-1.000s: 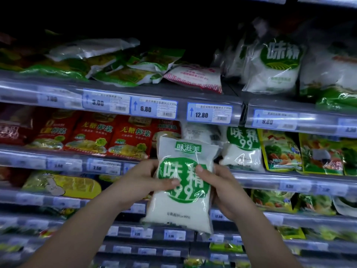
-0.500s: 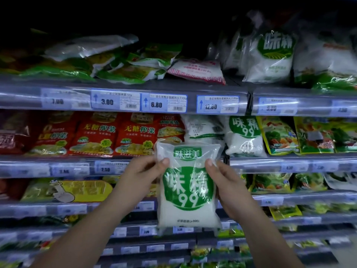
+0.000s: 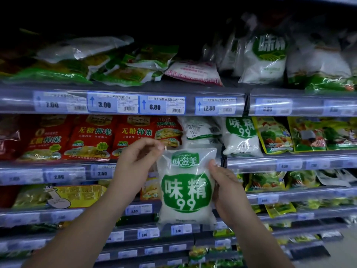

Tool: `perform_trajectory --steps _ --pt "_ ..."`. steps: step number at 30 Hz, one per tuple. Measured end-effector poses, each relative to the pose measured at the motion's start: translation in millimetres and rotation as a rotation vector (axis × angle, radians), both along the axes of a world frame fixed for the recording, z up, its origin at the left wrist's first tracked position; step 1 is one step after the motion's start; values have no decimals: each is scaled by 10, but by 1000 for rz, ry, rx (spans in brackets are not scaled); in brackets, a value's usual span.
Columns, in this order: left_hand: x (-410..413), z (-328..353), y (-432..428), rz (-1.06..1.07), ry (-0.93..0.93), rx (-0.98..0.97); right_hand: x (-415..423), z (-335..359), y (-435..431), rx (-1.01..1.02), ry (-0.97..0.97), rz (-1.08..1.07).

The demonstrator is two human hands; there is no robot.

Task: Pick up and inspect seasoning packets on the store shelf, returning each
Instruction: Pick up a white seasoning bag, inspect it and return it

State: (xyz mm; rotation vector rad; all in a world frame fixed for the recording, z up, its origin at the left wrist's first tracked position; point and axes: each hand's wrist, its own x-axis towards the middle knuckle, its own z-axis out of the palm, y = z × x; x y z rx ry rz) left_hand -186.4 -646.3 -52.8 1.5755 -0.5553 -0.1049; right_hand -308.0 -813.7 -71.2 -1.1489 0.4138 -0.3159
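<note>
I hold a clear seasoning packet (image 3: 186, 187) of white crystals with a green round label upright in front of the shelves. My left hand (image 3: 135, 167) pinches its top left corner between thumb and fingers. My right hand (image 3: 225, 187) grips its right edge, thumb on the front. Behind it on the second shelf (image 3: 289, 161) lie similar white packets (image 3: 240, 136), one turned back side out (image 3: 201, 129).
Red pickle packets (image 3: 92, 138) fill the second shelf to the left, green and yellow packets (image 3: 274, 134) to the right. The top shelf (image 3: 123, 88) carries green bags and large white bags (image 3: 264, 57). Price tags (image 3: 162, 106) line the shelf edges. Lower shelves hold more packets.
The packet has gone from tilted to upright and has risen toward the second shelf. My left hand slid from its front up to the top left corner.
</note>
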Motion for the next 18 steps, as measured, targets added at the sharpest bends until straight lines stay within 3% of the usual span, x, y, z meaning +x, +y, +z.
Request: perform_trajectory --steps 2,5,7,16,18 --pt "15 18 -20 16 -34 -4 -16 -11 -17 6 23 -11" --pt "39 72 -52 -143 345 -202 -41 -13 -88 80 45 -8" --pt "61 112 -69 -206 503 -248 -54 -12 -137 105 54 12" --pt "85 53 -165 -145 481 -246 -8 96 -257 144 49 27" --pt "35 11 -171 -212 468 -126 27 105 -316 142 62 -12"
